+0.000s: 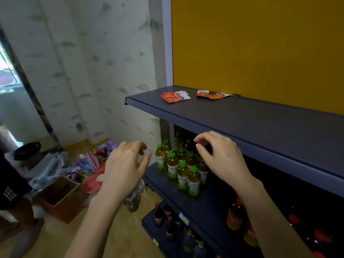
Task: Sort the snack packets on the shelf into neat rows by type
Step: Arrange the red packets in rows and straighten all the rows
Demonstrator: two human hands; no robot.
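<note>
Two, perhaps three, packets (pixel 175 97) on shelf (pixel 242 120)

Shop corner by a window (pixel 6 75).
Leaf-patterned wallpaper (pixel 83 62) fills the upper left; a yellow panel (pixel 260 43) the upper right; tan floor (pixel 121 229) below.

The one wide-angle head camera looks forward and down from close before the shelf (pixel 251 127), which fills the right side, with the left hand (pixel 123 168) and right hand (pixel 221 161) near mid-frame and the floor (pixel 115 229) at lower left.
</note>
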